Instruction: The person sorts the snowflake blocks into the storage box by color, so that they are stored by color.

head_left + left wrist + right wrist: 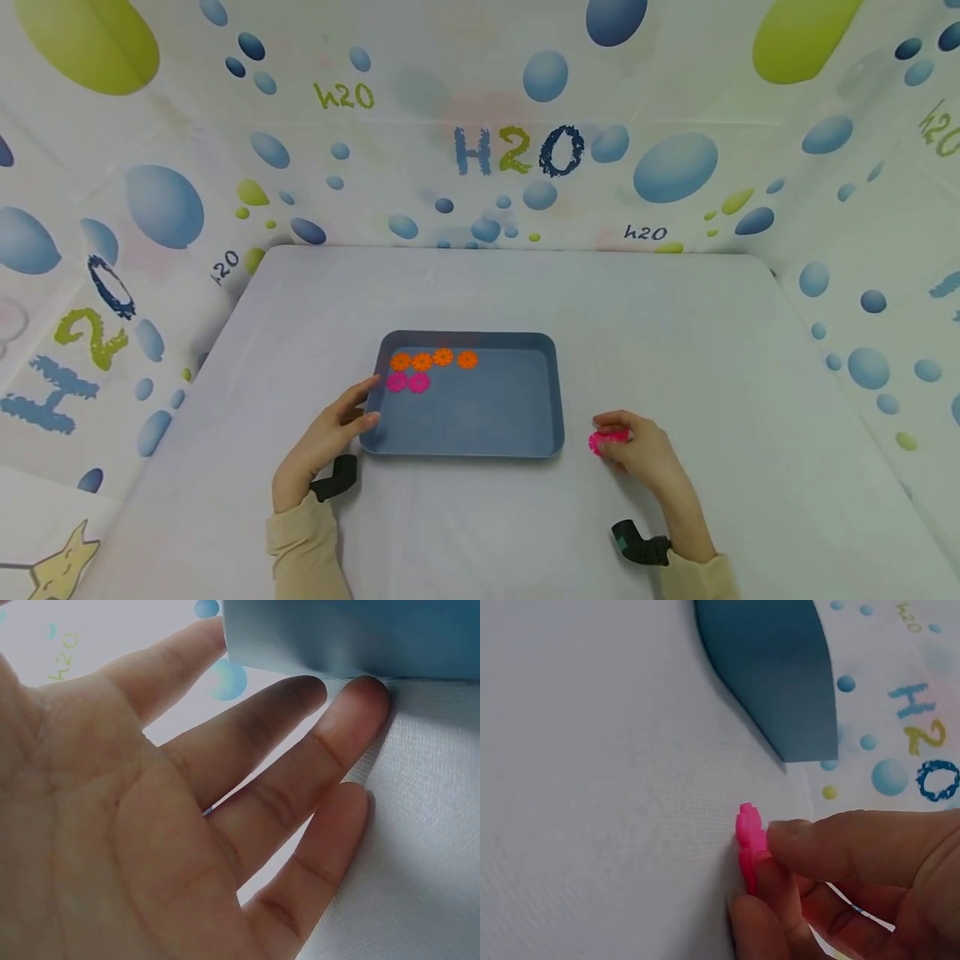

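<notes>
A shallow blue-grey tray (465,425) lies on the table. Along its far left side is a row of several orange flower-shaped discs (422,362), with two pink flower-shaped discs (419,382) in front of them. My left hand (318,446) is at the tray's left edge, its fingers loosely spread and touching the rim. To the right of the tray, my right hand (641,450) pinches a bright pink flower-shaped disc (748,834) between thumb and fingers, low over the tablecloth. In the right wrist view the disc is edge-on, its lower part covered by the fingers.
A white cloth (465,525) covers the table. Behind and beside it hangs a white curtain (405,150) printed with blue and green drops and letters. Each wrist wears a black camera mount (637,546). The tray's raised wall (780,682) stands just left of the right hand.
</notes>
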### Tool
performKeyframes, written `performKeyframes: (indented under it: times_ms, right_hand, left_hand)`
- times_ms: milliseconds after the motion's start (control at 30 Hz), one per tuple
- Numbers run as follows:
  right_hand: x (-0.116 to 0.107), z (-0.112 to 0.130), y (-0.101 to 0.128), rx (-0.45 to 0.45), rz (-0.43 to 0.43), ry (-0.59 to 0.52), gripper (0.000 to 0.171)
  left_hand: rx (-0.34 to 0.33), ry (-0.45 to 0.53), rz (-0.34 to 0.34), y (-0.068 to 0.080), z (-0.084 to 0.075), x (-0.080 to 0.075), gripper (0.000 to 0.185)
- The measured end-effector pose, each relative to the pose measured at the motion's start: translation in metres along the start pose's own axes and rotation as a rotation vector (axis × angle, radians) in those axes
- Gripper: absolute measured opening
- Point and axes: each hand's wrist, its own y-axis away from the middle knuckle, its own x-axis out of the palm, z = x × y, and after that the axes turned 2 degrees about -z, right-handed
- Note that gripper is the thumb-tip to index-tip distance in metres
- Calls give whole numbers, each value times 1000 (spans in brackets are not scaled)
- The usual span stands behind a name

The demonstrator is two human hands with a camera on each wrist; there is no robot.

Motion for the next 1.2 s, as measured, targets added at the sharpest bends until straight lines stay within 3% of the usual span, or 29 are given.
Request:
performKeyframes:
  times_ms: [267,800,1200]
  right_hand:
    - [4,2,0,-97,-57,187,30]
    - [2,8,4,-98,-114,422,21]
    - [-5,7,5,-35,-106,366,22]
  left_hand:
    - [-1,-2,1,-1,2,0,58]
    - [-13,-4,-3,-1,2,1,59]
    - [-18,-4,0,-1,2,2,59]
